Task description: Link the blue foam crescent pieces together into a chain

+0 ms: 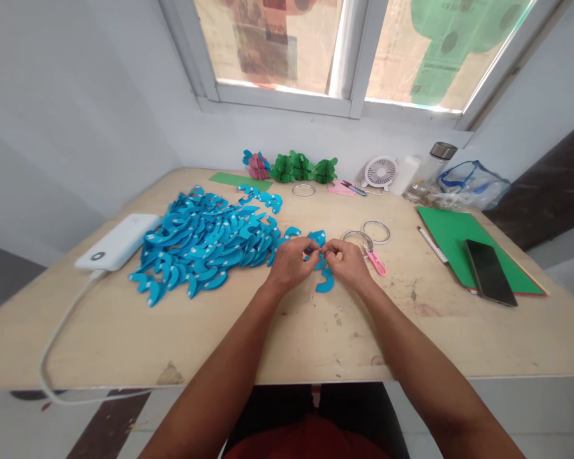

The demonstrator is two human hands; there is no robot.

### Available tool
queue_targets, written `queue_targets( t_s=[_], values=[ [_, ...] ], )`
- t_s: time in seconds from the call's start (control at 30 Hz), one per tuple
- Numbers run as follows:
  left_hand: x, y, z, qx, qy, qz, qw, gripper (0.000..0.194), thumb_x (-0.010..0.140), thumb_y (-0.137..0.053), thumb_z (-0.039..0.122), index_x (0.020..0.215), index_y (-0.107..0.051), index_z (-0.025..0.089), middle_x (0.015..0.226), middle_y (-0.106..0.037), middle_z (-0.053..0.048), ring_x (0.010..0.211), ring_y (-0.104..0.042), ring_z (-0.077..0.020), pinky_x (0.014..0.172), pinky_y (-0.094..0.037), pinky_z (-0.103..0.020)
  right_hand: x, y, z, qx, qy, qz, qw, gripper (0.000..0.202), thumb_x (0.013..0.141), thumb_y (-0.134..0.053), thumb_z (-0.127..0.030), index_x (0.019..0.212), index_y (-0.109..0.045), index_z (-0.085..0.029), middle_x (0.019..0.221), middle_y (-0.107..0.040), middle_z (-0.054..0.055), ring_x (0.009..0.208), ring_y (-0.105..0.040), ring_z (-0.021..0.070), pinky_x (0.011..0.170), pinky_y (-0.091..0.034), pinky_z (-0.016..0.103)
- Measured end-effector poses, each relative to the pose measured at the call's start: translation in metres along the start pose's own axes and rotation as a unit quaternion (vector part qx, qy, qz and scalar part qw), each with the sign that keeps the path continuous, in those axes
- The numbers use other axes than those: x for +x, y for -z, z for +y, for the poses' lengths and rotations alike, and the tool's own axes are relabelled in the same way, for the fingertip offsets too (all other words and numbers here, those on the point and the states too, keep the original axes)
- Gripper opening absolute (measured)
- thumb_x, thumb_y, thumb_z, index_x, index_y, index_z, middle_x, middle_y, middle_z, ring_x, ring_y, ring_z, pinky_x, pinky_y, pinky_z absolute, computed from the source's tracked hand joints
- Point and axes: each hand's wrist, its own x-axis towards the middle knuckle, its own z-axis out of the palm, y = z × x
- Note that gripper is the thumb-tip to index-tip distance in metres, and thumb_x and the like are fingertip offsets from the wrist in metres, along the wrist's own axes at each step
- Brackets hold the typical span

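Note:
My left hand [294, 261] is closed in a pinch on a curved blue paper piece [321, 262] just above the table. Opposite it, my right hand [347, 260] also pinches, its fingertips nearly meeting the left ones. Whatever is between the right fingertips is too small to make out. Another blue paper cutout [324, 282] lies on the table below the hands, and one more [317, 237] shows just beyond them. To the left spreads a large heap of blue paper cutouts [210, 236], many with small white patches.
A white power bank [119, 242] with a cable sits left. Metal rings [377, 232] and a pink-handled tool [376, 262] lie right of my hands. Farther right are green sheets [452, 236] and a phone [490, 273]. Folded green paper shapes [301, 167] and a fan [381, 172] line the wall.

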Motion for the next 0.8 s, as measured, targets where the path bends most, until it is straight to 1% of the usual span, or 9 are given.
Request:
queue_targets(
  t_s=[0.2,0.33,0.57,0.7,0.8],
  values=[
    [0.0002,0.0002,-0.0005,-0.008,0.006,-0.006,1.000,0.013,0.074,-0.054,0.023,0.076,-0.066,0.019,0.076,-0.069,-0.002,0.066,-0.060,-0.0137,0.065,-0.045,-0.024,0.0000,-0.0010,0.0017,-0.003,0.004,0.003,1.000,0.021,0.066,-0.047,-0.015,0.071,-0.066,-0.020,0.064,-0.064,-0.001,0.064,-0.056,0.0145,0.062,-0.041,0.024],
    [0.0004,-0.0004,-0.0020,0.007,0.003,-0.014,1.000,0.014,0.075,-0.052,0.023,0.077,-0.066,0.020,0.076,-0.070,-0.002,0.069,-0.062,-0.0148,0.066,-0.045,-0.024,0.0002,-0.0014,0.0027,-0.005,0.003,0.004,1.000,0.021,0.066,-0.047,-0.015,0.071,-0.066,-0.021,0.064,-0.064,-0.002,0.064,-0.056,0.0144,0.061,-0.041,0.024],
    [0.0005,-0.0028,-0.0031,0.039,-0.011,-0.004,0.999,0.013,0.074,-0.052,0.021,0.072,-0.065,0.020,0.075,-0.070,-0.003,0.067,-0.060,-0.0149,0.064,-0.044,-0.024,0.0010,-0.0020,0.0036,-0.017,0.001,-0.002,1.000,0.020,0.065,-0.047,-0.015,0.070,-0.066,-0.021,0.062,-0.063,-0.001,0.063,-0.056,0.0147,0.060,-0.040,0.024],
    [0.0011,-0.0017,-0.0025,0.008,0.001,0.003,1.000,0.011,0.071,-0.053,0.020,0.069,-0.065,0.020,0.071,-0.069,-0.001,0.062,-0.059,-0.0130,0.061,-0.042,-0.022,0.0004,-0.0017,0.0036,0.015,-0.004,-0.012,1.000,0.021,0.065,-0.046,-0.015,0.071,-0.066,-0.019,0.062,-0.062,-0.001,0.062,-0.055,0.0142,0.060,-0.041,0.024],
    [0.0021,0.0007,-0.0024,-0.029,0.014,-0.002,0.999,0.011,0.069,-0.054,0.020,0.067,-0.065,0.019,0.068,-0.068,0.000,0.058,-0.057,-0.0117,0.056,-0.041,-0.021,0.0000,-0.0011,0.0038,0.052,-0.013,-0.029,0.998,0.021,0.065,-0.046,-0.016,0.071,-0.065,-0.018,0.063,-0.061,-0.001,0.061,-0.054,0.0132,0.059,-0.041,0.023]
  ],
)
